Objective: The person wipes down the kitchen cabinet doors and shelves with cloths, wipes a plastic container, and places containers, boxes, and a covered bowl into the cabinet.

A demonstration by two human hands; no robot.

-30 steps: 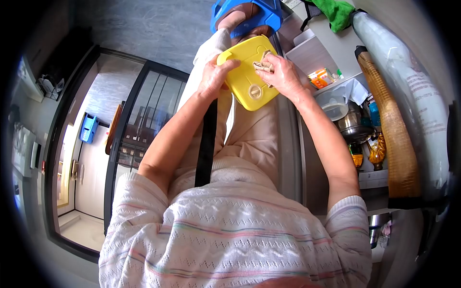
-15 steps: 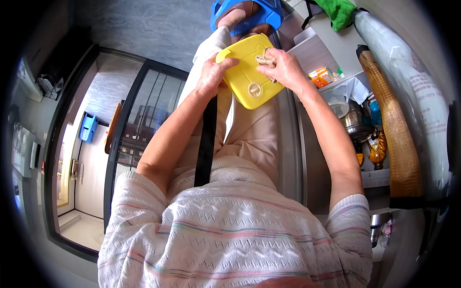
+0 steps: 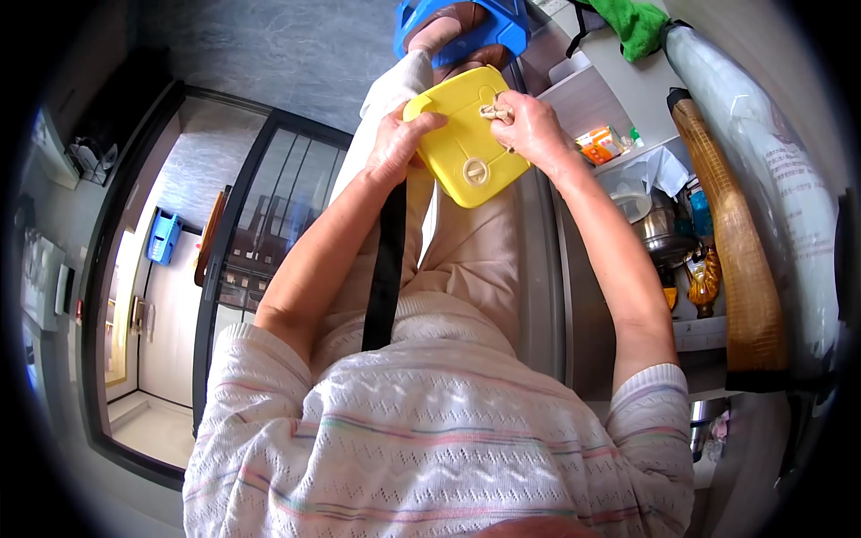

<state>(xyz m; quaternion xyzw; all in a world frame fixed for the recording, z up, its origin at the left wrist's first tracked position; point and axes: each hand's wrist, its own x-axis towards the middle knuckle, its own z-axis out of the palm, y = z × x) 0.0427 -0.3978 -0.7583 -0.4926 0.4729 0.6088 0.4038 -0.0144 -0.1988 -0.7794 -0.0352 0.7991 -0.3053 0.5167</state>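
A flat yellow plastic lid (image 3: 453,143) with rounded corners and a round knob is held up over my legs. My left hand (image 3: 399,142) grips its left edge, thumb on top and fingers underneath. My right hand (image 3: 535,133) is closed on a small crumpled beige cloth (image 3: 493,110), pressed against the upper right of the lid. Most of that cloth is hidden by my fingers.
A blue plastic stool-like thing (image 3: 511,31) is by my feet. To the right are a green cloth (image 3: 635,29), an orange-white box (image 3: 599,143), a steel pot (image 3: 665,238), an amber bottle (image 3: 705,280) and a long brown bag (image 3: 731,238). A dark-framed glass door (image 3: 269,215) stands left.
My right hand has shifted slightly up and right with the cloth, its fingers more bunched. The lid has dipped a little; my left hand keeps its grip.
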